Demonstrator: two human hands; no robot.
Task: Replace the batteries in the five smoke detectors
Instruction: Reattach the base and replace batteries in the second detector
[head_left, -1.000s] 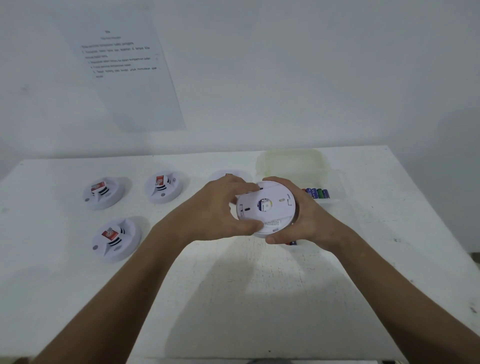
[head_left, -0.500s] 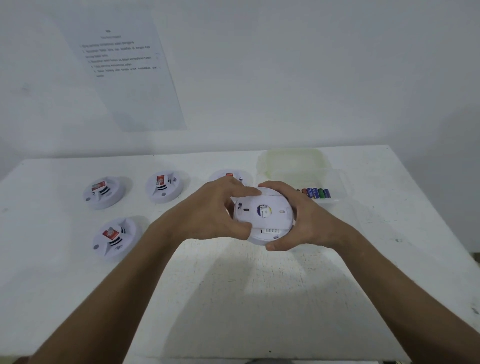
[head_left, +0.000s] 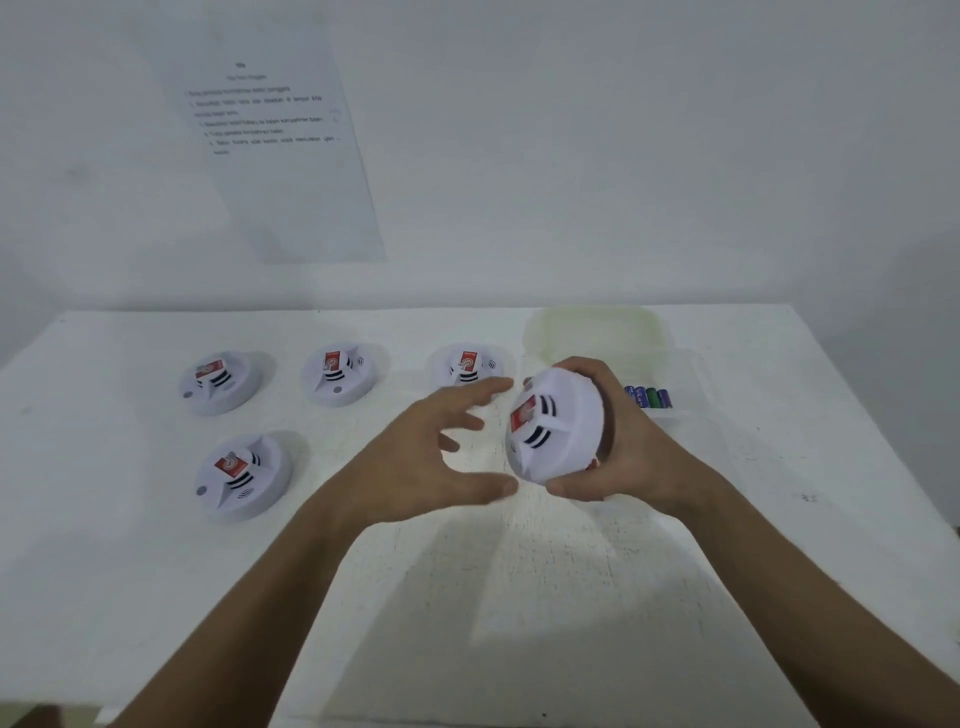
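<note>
Left hand (head_left: 415, 462) now off the detector (head_left: 553, 423)

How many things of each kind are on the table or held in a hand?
Smoke detectors: 5
Batteries visible: 4
Plastic container: 1
Total: 10

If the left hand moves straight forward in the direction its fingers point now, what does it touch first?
Most likely the smoke detector held in the right hand. The left hand is open with fingers aimed right toward it; depth is uncertain from one view.
</note>
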